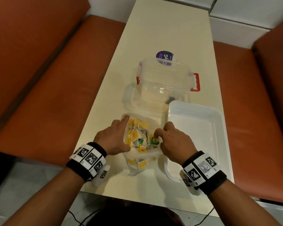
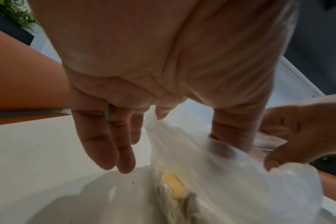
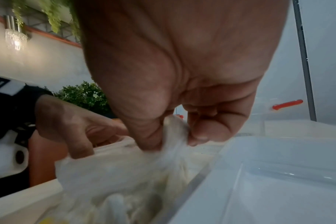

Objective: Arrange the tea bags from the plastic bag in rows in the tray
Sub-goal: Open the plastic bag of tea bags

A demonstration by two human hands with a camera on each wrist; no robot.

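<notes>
Head view, step: I am opening the plastic bag [image 1: 141, 154] of tea bags [image 1: 136, 136] near the front edge of the table [image 1: 162, 38]; no tea bag is in the tray [image 1: 219, 115] yet.
Head view, places: the white tray sits at the table's right edge, just beside the bag; a clear box [image 1: 163, 79] with red clasps stands behind both.
Left wrist view: my left hand [image 2: 163, 68] holds the bag's left lip, thumb inside the film and the other fingers straight outside it.
Right wrist view: my right hand [image 3: 173, 75] pinches a gathered fold of the bag's right lip between thumb and fingers, next to the tray wall.
Next, as I judge it: keep the mouth wide with my left, let go with my right, pick one tea bag and start a row in a tray corner.
</notes>
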